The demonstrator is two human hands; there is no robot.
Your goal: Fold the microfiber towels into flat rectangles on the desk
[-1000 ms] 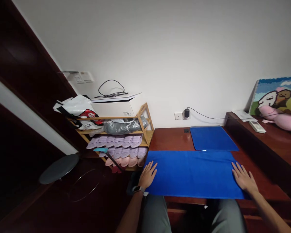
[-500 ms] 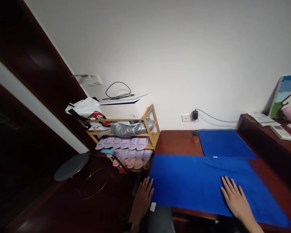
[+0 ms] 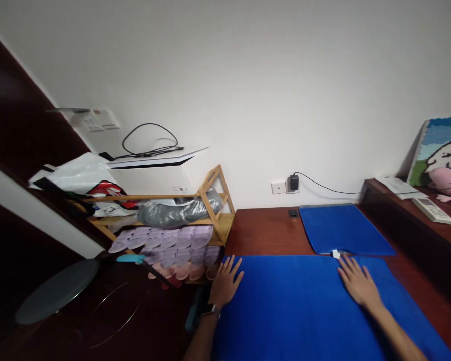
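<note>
A large blue cloth (image 3: 293, 306) lies spread over the front of the reddish-brown desk (image 3: 265, 230). My left hand (image 3: 224, 284) rests with fingers spread at its far left corner, and a watch sits on that wrist. Flat on the cloth's far edge toward the right is my right hand (image 3: 358, 282), fingers apart and holding nothing. Just beyond its fingertips a small white tag (image 3: 335, 254) sticks up at the near edge of a smaller blue cloth (image 3: 344, 228). That near edge looks slightly raised by the tag.
Left of the desk stands a wooden rack (image 3: 225, 225) with purple slippers (image 3: 173, 239) and a white box (image 3: 154, 178) on top. A round stool (image 3: 58, 291) is at lower left. On the raised ledge at right lie a remote control (image 3: 432, 209) and a pink plush toy (image 3: 449, 181).
Both hands have moved forward, away from me, to the large cloth's far edge. The view has shifted, and the tag between the cloths now stands out more.
</note>
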